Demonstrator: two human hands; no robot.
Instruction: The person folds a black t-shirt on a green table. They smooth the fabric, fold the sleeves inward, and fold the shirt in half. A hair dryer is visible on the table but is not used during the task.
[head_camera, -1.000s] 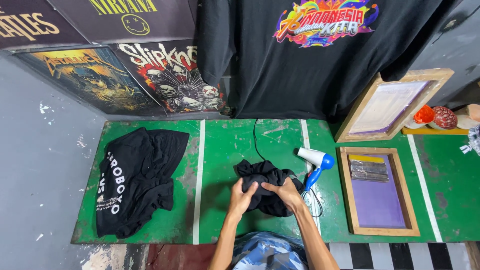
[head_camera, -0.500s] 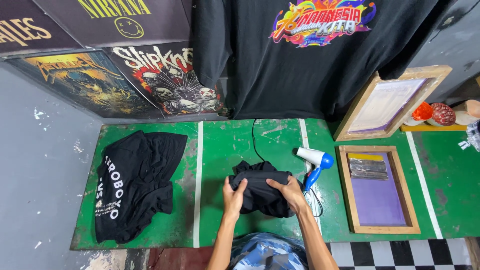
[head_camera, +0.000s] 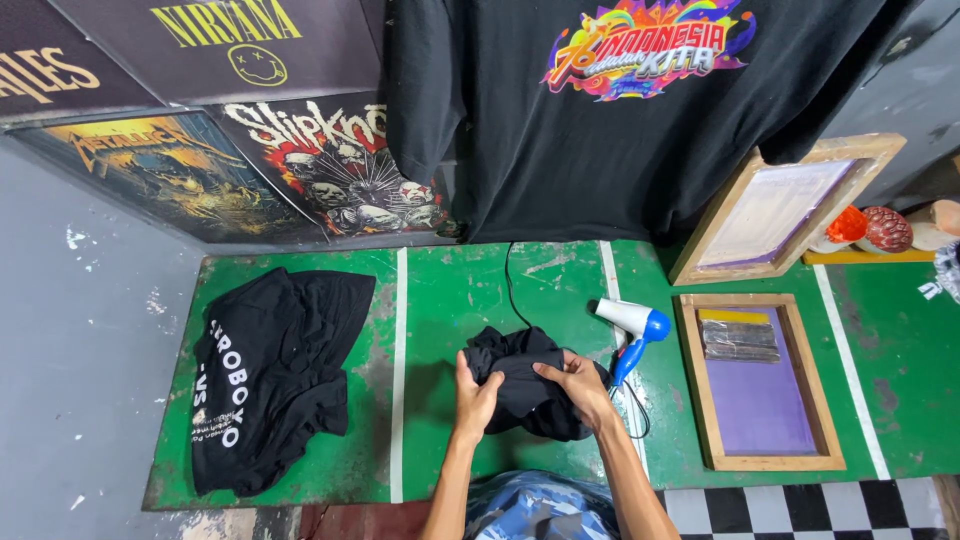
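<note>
Surface: green table (head_camera: 450, 290), paint worn, white stripes running front to back; fills the middle of the frame.
Left part: black shirt with white lettering (head_camera: 265, 375), spread flat and crumpled.
Centre: bunched black garment (head_camera: 520, 380), resting on the table.
Right of centre: white-and-blue hair dryer (head_camera: 632, 328), lying on its side, black cord trailing toward the wall.
Right part: wooden screen-printing frame (head_camera: 760, 385), purple mesh, lying flat.

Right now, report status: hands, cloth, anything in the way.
Left hand and right hand both gripping bunched black cloth on green table. Hair dryer beside right hand, cord close.
</note>
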